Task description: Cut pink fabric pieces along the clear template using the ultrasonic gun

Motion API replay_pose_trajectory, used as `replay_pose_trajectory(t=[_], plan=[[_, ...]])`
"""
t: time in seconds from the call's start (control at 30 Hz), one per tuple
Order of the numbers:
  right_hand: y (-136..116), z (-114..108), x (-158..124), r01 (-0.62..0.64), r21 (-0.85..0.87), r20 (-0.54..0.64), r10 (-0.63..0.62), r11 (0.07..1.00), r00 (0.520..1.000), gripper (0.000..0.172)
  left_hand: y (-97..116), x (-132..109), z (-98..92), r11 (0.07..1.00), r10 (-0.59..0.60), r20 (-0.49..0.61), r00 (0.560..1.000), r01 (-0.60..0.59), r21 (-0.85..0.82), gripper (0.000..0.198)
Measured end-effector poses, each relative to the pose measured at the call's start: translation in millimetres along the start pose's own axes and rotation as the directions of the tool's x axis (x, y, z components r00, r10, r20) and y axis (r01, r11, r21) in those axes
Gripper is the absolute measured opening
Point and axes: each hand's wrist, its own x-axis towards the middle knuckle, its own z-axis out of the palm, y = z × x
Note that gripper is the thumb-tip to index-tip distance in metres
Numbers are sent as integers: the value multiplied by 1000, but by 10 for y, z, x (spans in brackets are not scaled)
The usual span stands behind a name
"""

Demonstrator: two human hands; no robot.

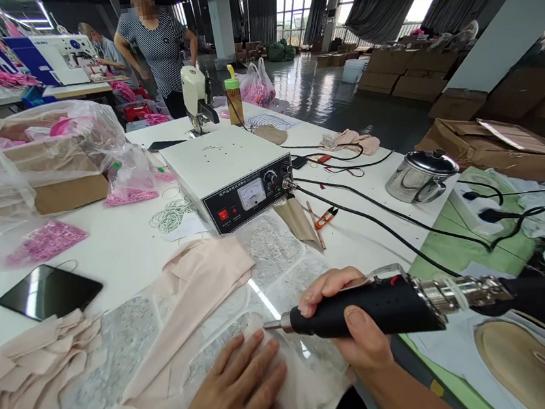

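Observation:
My left hand (239,392) lies flat with fingers stretched out, pressing a pale pink fabric piece (307,378) against a clear, stone-patterned mat (270,250). In my right hand (360,326) is a black handheld ultrasonic welder (363,309), gripped around its body. Its narrow metal tip (276,325) points left and sits just above my left fingertips, at the fabric; whether it touches cannot be told. Another folded pink fabric strip (201,271) runs across the mat. A stack of similar fabric pieces (32,383) lies at the left.
A control box (247,197) with a gauge stands behind the mat, with black cables (371,209) running right. Around it are orange thread snips (326,217), a steel mug (420,178), a phone (49,292) and bagged pink pieces (48,242). A person (156,44) stands beyond the table.

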Motion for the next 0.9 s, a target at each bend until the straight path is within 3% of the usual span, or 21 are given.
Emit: replay_pose_trajectory(t=[0.53, 0.9], plan=[[10, 14, 1, 3, 53, -44, -1, 999, 999, 20, 19, -40, -21, 1000, 0, 72, 997, 2, -28, 50], [-180, -79, -62, -52, 47, 13, 51, 998, 999, 23, -51, -30, 3, 997, 72, 31, 997, -71, -28, 51]])
